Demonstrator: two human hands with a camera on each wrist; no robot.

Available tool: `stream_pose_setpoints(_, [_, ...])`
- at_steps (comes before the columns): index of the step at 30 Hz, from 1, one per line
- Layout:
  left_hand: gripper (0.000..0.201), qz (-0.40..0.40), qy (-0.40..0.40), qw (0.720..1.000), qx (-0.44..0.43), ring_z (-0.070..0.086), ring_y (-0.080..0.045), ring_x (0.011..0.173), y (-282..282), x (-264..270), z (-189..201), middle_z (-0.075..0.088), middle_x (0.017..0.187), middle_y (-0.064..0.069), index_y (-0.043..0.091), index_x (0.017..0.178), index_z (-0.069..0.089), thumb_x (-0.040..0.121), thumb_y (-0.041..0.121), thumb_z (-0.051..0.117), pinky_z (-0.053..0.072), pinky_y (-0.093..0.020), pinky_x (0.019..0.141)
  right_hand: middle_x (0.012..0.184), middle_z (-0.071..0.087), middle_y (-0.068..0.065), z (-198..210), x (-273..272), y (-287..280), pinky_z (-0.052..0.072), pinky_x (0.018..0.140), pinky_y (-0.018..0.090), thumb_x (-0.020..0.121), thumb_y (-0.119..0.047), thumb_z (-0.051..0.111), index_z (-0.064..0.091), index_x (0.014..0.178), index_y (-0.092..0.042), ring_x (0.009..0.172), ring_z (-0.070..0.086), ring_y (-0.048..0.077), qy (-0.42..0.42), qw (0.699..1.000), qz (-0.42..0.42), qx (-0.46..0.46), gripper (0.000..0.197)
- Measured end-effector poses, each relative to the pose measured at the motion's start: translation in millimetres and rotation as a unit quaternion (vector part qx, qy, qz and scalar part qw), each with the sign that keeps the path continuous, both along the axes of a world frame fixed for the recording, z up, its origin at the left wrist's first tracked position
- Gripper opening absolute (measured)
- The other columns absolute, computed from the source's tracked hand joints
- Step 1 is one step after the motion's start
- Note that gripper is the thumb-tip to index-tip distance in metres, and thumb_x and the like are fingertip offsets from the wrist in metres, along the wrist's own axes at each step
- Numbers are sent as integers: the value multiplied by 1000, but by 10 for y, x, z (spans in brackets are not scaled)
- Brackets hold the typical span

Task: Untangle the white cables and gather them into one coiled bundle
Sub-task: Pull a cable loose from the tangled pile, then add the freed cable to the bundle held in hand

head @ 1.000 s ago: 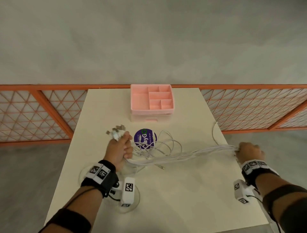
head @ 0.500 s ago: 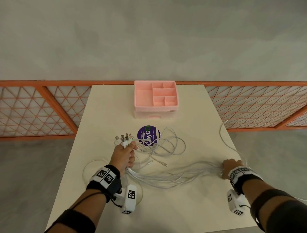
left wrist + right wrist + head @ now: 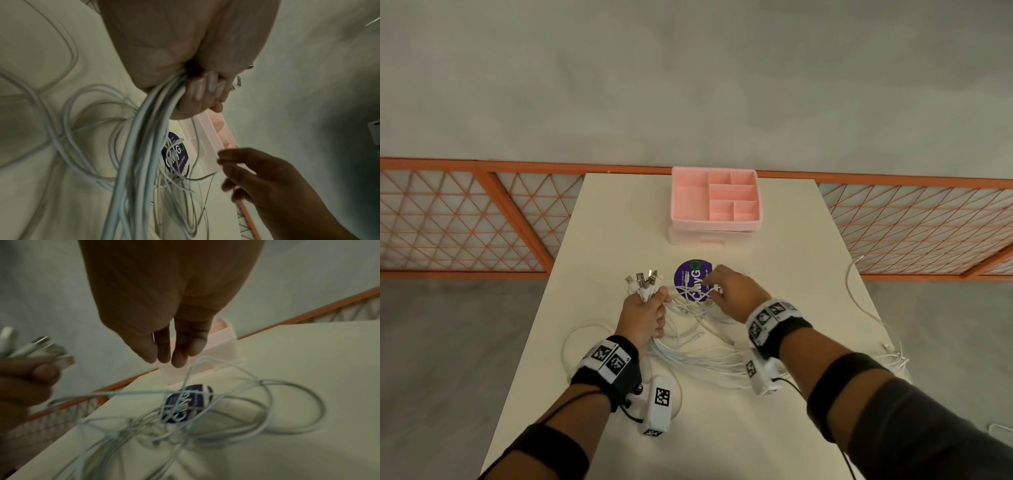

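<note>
On the cream bench [image 3: 619,212], near its middle, the white cables [image 3: 709,359] are being held at one end by the left hand [image 3: 643,315]. Its grip is being kept curled tight around the gathered strands, with the metal plugs [image 3: 643,279] sticking up above the fist. From under the fist the strands are being let fall in a thick bunch, as the left wrist view shows [image 3: 144,146], and are being spread in loose, crossed loops over the bench. Some loops are lying across a round purple sticker [image 3: 693,279] stuck to the bench top. One strand is trailing away to the right edge of the bench, where further ends are lying.

Just right of the left hand, the right hand [image 3: 729,291] is being held low over the loops at the sticker. Its fingers [image 3: 179,350] are being kept nearly straight and close together, pointing down at the cables. Whether a strand is being touched or pinched by them cannot be told; in the right wrist view nothing is seen clasped.

Behind the sticker, at the far end of the bench, a pink tray [image 3: 681,219] with several compartments is standing on a matching drawer base. An orange lattice railing [image 3: 465,222] is running behind the bench.
</note>
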State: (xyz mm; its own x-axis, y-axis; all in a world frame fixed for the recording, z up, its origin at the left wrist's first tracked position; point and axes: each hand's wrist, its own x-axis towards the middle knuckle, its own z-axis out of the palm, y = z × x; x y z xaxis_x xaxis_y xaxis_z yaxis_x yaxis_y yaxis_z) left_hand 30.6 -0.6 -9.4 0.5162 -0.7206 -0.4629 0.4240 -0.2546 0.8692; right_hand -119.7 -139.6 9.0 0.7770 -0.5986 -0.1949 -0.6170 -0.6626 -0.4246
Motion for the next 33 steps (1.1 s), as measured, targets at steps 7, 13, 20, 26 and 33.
stream_pose_setpoints(7, [26,10,-49,998,-43,29,-8,41,11,48,62,77,94,-6,5,89,73,101,21,55,28,-21,42,103,71,3,-134,373,321,51,87,38,95,-33,56,73,103,-16,94,64,23,53,995,87,10,25])
stream_pose_setpoints(13, [17,6,-25,998,-52,32,-9,43,-26,73,48,66,76,-4,9,93,72,96,23,63,29,-20,40,62,64,-11,312,384,78,40,58,16,92,-30,66,74,80,-17,56,58,2,-140,984,19,111,19])
stream_pose_setpoints(20, [24,-21,26,996,-87,29,-7,43,-76,101,91,60,74,2,2,102,70,98,23,60,25,-19,39,70,70,-18,994,166,-392,44,74,23,89,-24,71,75,84,-26,64,57,-6,-327,922,-138,154,6])
stream_pose_setpoints(26, [20,-55,18,991,-118,26,-8,45,-234,47,295,63,80,1,5,102,71,99,20,59,25,-19,38,53,59,-16,1352,78,-499,40,54,18,90,-11,68,74,88,-8,50,45,4,-431,871,-184,149,7])
stream_pose_setpoints(33, [20,0,78,990,-119,27,-6,44,-220,76,251,58,73,2,4,105,71,95,19,63,22,-19,39,71,66,-2,1194,-208,-580,44,55,20,91,-9,61,73,94,-12,57,55,9,-133,972,-148,125,13])
